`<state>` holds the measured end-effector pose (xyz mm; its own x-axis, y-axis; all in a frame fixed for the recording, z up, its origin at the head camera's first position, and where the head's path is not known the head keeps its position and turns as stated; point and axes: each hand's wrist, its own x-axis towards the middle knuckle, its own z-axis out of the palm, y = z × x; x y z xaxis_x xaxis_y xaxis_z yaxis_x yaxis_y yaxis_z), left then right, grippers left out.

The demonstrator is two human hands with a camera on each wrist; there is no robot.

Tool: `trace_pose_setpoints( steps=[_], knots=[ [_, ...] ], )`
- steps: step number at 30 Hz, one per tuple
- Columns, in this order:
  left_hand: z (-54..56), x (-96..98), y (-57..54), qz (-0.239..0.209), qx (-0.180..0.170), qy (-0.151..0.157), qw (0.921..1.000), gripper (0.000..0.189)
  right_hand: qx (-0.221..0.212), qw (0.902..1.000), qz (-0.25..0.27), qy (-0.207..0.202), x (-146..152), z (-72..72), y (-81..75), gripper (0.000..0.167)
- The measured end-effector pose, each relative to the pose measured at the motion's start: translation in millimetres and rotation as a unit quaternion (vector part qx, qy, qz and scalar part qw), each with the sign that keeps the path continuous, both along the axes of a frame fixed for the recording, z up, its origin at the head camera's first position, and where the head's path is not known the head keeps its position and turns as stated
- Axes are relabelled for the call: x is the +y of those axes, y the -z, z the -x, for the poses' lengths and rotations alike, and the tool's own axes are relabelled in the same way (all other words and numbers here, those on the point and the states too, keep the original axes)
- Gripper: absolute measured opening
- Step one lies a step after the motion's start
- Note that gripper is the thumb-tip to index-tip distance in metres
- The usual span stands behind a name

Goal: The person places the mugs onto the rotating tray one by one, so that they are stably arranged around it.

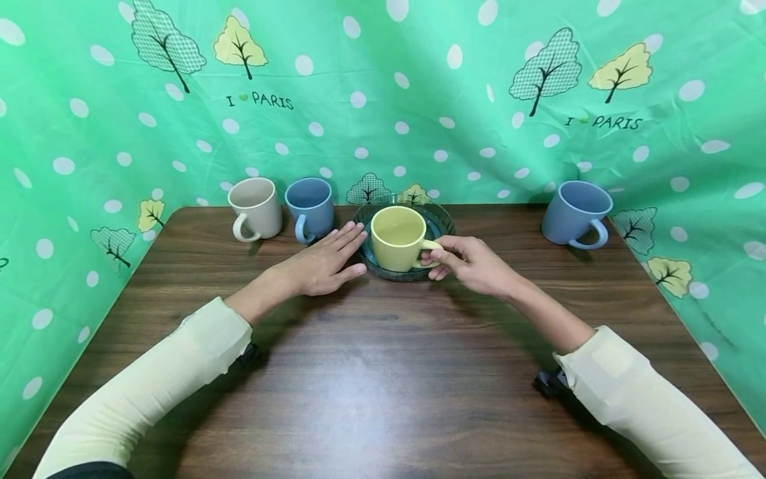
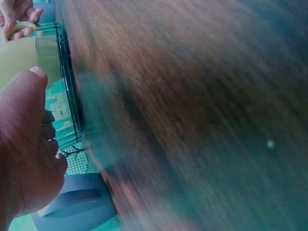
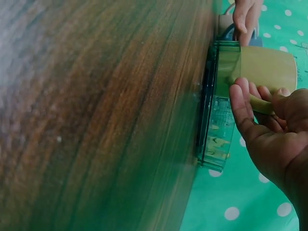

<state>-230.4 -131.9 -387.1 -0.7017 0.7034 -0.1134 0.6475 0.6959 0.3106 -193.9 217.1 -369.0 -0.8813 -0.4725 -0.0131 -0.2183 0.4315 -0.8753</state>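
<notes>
A yellow mug (image 1: 397, 241) stands upright inside a clear glass dish (image 1: 443, 223) at the far middle of the table. My right hand (image 1: 475, 265) pinches the mug's handle (image 3: 261, 105) between thumb and fingers. In the right wrist view the mug's lower part shows through the dish wall (image 3: 211, 144). On the other side, my left hand (image 1: 326, 261) is held flat with straight fingers, its fingertips right at the dish's left rim. A blue mug (image 1: 310, 207) stands just behind the left hand, and it also shows below that hand in the left wrist view.
Left of the blue mug is a pale grey mug (image 1: 256, 207). Another blue mug (image 1: 577, 211) stands at the far right, handle toward the front right. A green dotted curtain (image 1: 383, 86) hangs behind and beside the brown wooden table (image 1: 383, 372).
</notes>
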Motion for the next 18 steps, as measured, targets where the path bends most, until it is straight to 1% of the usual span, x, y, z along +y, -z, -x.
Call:
trace_pose_setpoints(
  steps=[4, 8, 13, 18],
  knots=[
    [-0.5, -0.1, -0.9, 0.001, -0.001, -0.001, 1.0, 0.078, -0.005, 1.0, -0.001, 0.0, -1, -0.7, -2.1, 0.027],
    [-0.1, 0.4, -1.5, 0.006, 0.007, 0.0, 1.0, 0.077, -0.005, 1.0, -0.007, 0.003, -1, -1.0, -3.3, 0.027],
    [0.9, 1.9, -1.4, 0.009, 0.018, 0.004, 0.9998, 0.076, -0.002, 0.9993, -0.025, 0.028, 3, -4.4, -5.6, 0.03],
    [-0.4, 1.0, -3.2, -0.002, 0.022, 0.007, 0.9997, 0.074, 0.008, 0.9979, -0.041, 0.049, 12, -8.2, -9.8, 0.035]
  ],
)
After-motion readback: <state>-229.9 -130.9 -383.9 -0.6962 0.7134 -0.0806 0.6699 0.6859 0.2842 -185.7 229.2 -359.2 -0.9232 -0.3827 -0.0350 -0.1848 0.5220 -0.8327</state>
